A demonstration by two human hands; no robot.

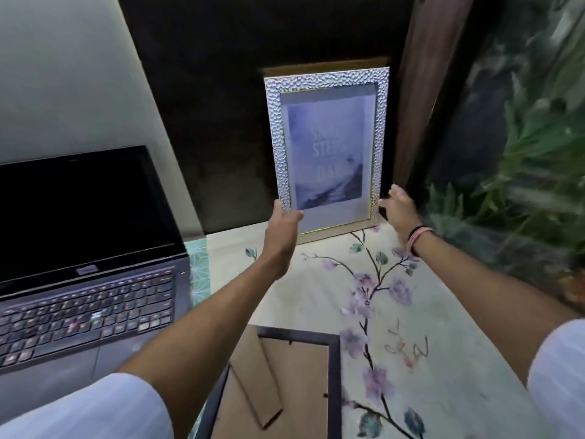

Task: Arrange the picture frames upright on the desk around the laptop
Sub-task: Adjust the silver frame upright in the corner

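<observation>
A silver hammered picture frame with a bluish print stands upright at the back of the desk, leaning against the dark wall. My left hand grips its lower left corner. My right hand hovers beside its lower right corner with the fingers spread; I cannot tell whether it touches the frame. A black frame lies face down at the near edge, brown backing and stand showing. The open laptop sits to the left with a dark screen.
The desk top carries a cream floral pattern. A brown wooden post rises just right of the silver frame. Green plants fill the right side. A grey wall panel stands behind the laptop.
</observation>
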